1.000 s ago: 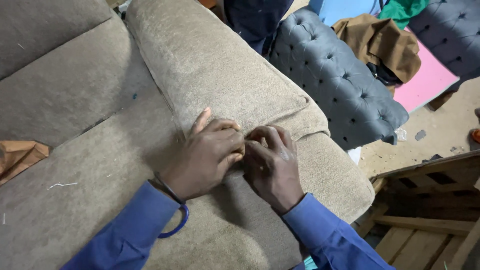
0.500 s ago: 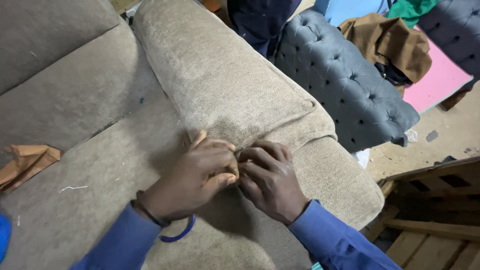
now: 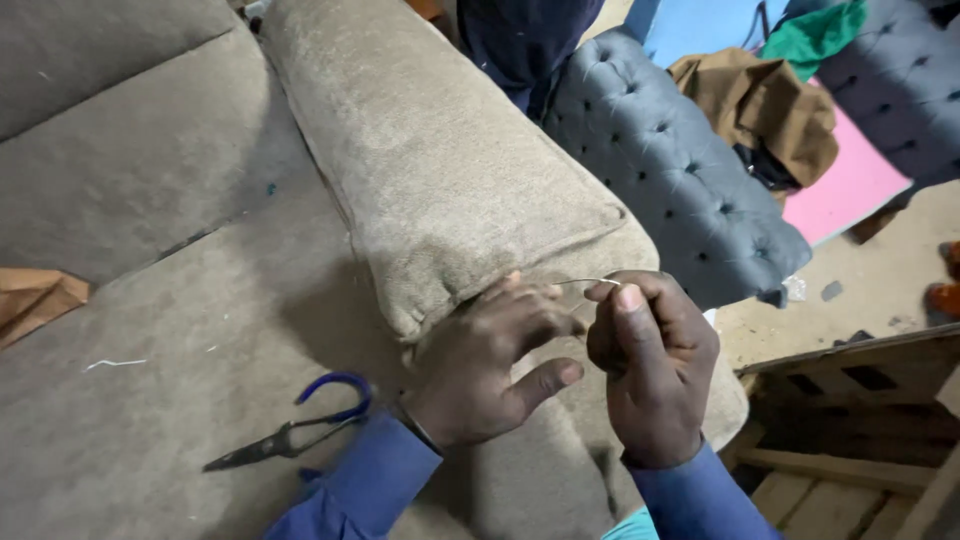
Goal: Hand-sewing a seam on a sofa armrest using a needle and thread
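Right hand [image 3: 655, 365] was closed, thumb and fingers pinching thin needle [image 3: 578, 282] at seam of sofa arm [image 3: 450, 180]. Left hand [image 3: 495, 365] was half open, holding nothing, fingertips pressing fabric beside seam. Thread not visible. Scissors [image 3: 295, 428] lay on seat [image 3: 180, 400], near left wrist. Good stitch probably needed fabric flat, pull straight, stitches close to seam.

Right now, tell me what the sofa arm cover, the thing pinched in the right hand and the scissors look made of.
Sofa arm: woven upholstery cloth, beige, matte, with a fine nubby pile. Curved needle, pinched by the right hand: thin and pale with a faint glint, probably metal; too fine to be sure. Scissors beside the left hand: dark dull blades, likely steel; smooth blue handle loops, seemingly plastic.
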